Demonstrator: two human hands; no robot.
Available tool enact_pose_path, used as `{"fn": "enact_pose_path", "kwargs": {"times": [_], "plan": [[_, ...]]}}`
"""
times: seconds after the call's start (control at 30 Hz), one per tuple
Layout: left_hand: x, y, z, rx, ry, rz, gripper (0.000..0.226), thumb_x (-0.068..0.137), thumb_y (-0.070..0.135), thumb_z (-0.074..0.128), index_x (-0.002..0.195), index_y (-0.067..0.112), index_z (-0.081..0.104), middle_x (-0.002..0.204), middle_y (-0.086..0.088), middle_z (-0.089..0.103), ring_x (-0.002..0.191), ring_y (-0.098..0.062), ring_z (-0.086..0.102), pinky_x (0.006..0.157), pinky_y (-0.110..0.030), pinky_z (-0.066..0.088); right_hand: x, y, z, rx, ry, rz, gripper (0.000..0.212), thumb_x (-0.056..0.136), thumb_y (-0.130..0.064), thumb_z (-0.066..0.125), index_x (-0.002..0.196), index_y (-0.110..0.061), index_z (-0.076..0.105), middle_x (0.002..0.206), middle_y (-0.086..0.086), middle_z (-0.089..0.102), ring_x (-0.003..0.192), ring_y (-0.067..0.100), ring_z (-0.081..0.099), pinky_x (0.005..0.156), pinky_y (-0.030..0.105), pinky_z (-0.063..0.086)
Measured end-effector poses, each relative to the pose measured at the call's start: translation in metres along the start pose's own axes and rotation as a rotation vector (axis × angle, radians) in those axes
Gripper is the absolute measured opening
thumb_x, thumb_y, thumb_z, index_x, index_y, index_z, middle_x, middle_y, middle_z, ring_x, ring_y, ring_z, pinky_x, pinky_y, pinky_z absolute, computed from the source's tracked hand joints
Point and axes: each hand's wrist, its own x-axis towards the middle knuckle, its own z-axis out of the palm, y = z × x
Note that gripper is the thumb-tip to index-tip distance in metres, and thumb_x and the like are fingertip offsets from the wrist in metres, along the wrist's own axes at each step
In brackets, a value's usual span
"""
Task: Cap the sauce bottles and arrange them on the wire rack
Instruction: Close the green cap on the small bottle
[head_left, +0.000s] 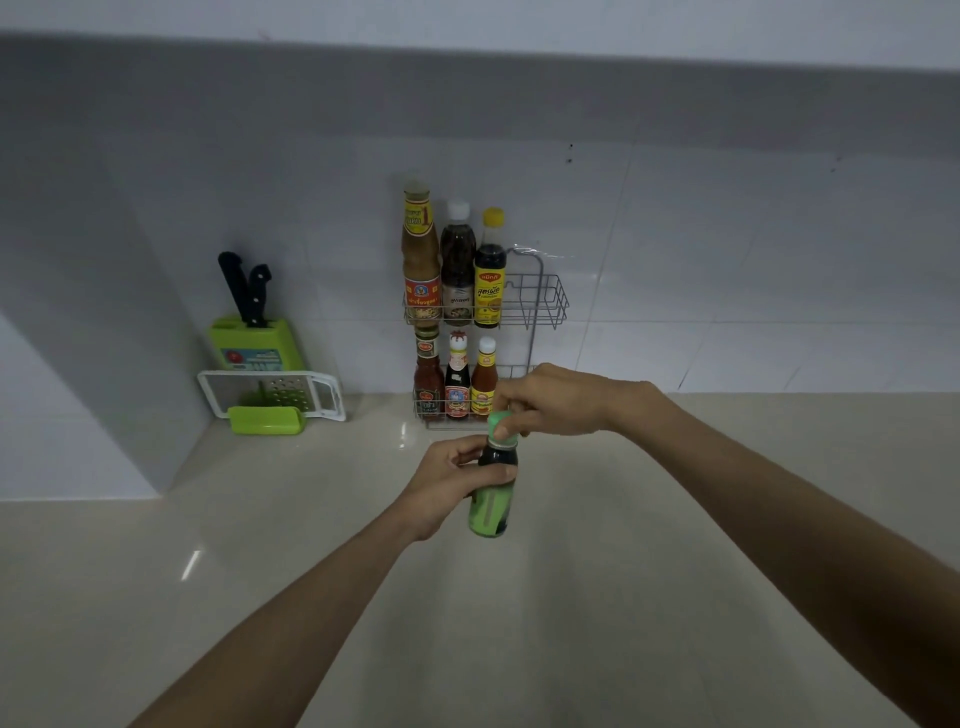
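While the left hand (451, 480) wraps around the body of a dark sauce bottle with a green label (491, 499), its fingers closed on the glass with the thumb across the front, the right hand (550, 397) reaches in from the right and pinches the green cap (503, 428) that sits on the bottle's neck, fingertips closed around it. The bottle is held roughly upright above the pale worktop (311, 545), just in front of the wire rack (545, 301) fixed to the tiled wall. On the rack's upper shelf stand three tall bottles side by side at the left end: a brownish sauce (420, 254), a dark one with a white cap (458, 265) and one with a yellow cap (489, 270); the right part of that shelf is bare wire. The lower shelf carries three smaller bottles (457, 379), also at the left. Well apart to the left, near the corner, a green knife block (254, 343) holds two black-handled knives, and a white grater (270, 395) with a green piece lies in front of it.
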Motion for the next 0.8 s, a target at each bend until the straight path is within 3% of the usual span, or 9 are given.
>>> {"fn": "enact_pose_path", "kwargs": {"times": [0.1,0.17,0.33,0.43,0.53,0.63,0.73,0.8], "plan": [[0.001,0.004,0.006,0.014,0.011,0.039,0.033,0.072,0.002,0.077,0.103,0.013,0.073,0.099,-0.008,0.072,0.092,-0.017,0.067,0.084,-0.030,0.055,0.000,-0.010,0.004,-0.279,0.098,-0.041,0.040,0.090,-0.057,0.049,0.089,-0.018,0.045,0.065,-0.010,0.039,0.062,0.014,0.044,0.055,0.031,0.035],[0.001,0.007,0.005,0.022,-0.022,0.036,0.033,0.073,0.001,0.076,0.105,0.009,0.071,0.099,-0.007,0.072,0.093,-0.016,0.067,0.084,-0.030,0.054,-0.001,-0.013,0.000,-0.339,0.112,-0.045,0.042,0.089,-0.061,0.046,0.087,-0.019,0.044,0.063,-0.012,0.037,0.058,0.011,0.040,0.052,0.031,0.032],[-0.003,0.018,-0.009,-0.043,-0.144,-0.052,0.035,0.079,-0.003,0.068,0.112,0.009,0.068,0.105,-0.011,0.071,0.097,-0.023,0.066,0.093,-0.039,0.053,-0.002,-0.013,-0.007,-0.102,0.056,-0.137,0.032,0.093,-0.047,0.052,0.087,-0.016,0.049,0.067,-0.009,0.045,0.061,0.007,0.046,0.055,0.030,0.037],[-0.006,0.022,-0.013,-0.114,-0.208,-0.098,0.028,0.083,-0.002,0.063,0.108,0.009,0.069,0.103,-0.009,0.072,0.094,-0.025,0.069,0.090,-0.037,0.054,-0.001,-0.008,-0.011,0.100,0.012,-0.115,0.024,0.092,-0.040,0.059,0.104,-0.020,0.057,0.083,-0.007,0.059,0.077,0.010,0.055,0.072,0.034,0.048],[-0.007,0.022,-0.017,-0.160,-0.253,-0.136,0.028,0.078,0.003,0.065,0.104,0.010,0.071,0.103,-0.009,0.072,0.095,-0.027,0.069,0.091,-0.037,0.054,0.000,-0.006,-0.016,0.331,-0.084,-0.144,0.024,0.090,-0.021,0.064,0.114,-0.021,0.059,0.100,-0.017,0.060,0.093,0.000,0.057,0.080,0.019,0.046],[-0.007,0.021,-0.018,-0.194,-0.269,-0.146,0.031,0.075,0.003,0.065,0.105,0.009,0.070,0.102,-0.009,0.072,0.095,-0.028,0.069,0.091,-0.037,0.055,0.002,-0.005,-0.017,0.474,-0.147,-0.139,0.030,0.088,-0.006,0.065,0.117,-0.011,0.061,0.105,-0.011,0.061,0.099,0.001,0.058,0.080,0.015,0.046],[-0.006,0.018,-0.016,-0.155,-0.213,-0.110,0.028,0.079,-0.002,0.065,0.105,0.008,0.070,0.100,-0.009,0.072,0.093,-0.026,0.068,0.087,-0.036,0.056,0.006,-0.008,-0.018,0.331,-0.101,-0.072,0.030,0.086,-0.018,0.070,0.115,-0.017,0.062,0.097,-0.013,0.065,0.084,-0.005,0.063,0.073,0.013,0.045],[-0.004,0.014,-0.013,-0.123,-0.128,-0.071,0.028,0.080,-0.004,0.066,0.105,0.008,0.070,0.101,-0.010,0.072,0.095,-0.026,0.067,0.089,-0.039,0.055,0.009,-0.009,-0.013,0.231,-0.028,0.010,0.028,0.086,-0.033,0.068,0.108,-0.016,0.062,0.084,-0.013,0.066,0.071,-0.001,0.065,0.069,0.020,0.049]]}}
